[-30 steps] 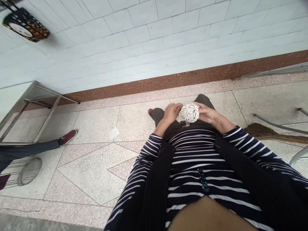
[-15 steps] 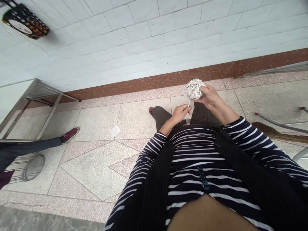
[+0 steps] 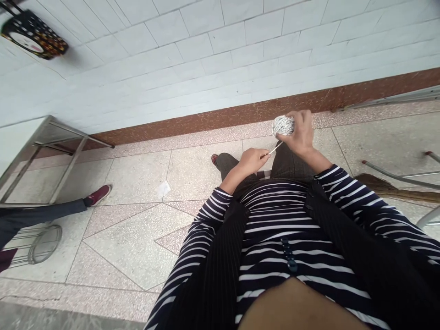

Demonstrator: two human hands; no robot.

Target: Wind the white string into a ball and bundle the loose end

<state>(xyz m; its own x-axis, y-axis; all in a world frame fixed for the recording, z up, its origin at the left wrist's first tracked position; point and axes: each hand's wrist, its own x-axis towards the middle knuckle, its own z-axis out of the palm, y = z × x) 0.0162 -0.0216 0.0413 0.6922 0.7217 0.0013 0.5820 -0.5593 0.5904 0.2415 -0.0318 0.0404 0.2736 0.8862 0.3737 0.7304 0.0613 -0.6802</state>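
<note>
- White, dark-flecked cord is wound into a ball (image 3: 282, 126), which is held up off the lap, near the right knee.
- By the right grip (image 3: 300, 133) the ball is clasped from its side, with the fingers curled around it.
- By the left grip (image 3: 253, 161), closed in a pinch, the end of a taut strand (image 3: 276, 148) is held; the strand is stretched slantwise up towards the ball.
- Both grips are kept apart, joined only by the cord, above dark trousers (image 3: 285, 166).
- On the speckled floor (image 3: 130, 238), a scrap of white paper (image 3: 164, 189) is seen to the left.
- Farther left, another person's maroon shoe (image 3: 99, 195) is seen between a metal-legged tabletop (image 3: 19, 137) and a round-ended wire frame (image 3: 44, 245).
- At the right, broom bristles (image 3: 376, 184) are partly covered by the sleeve.
</note>
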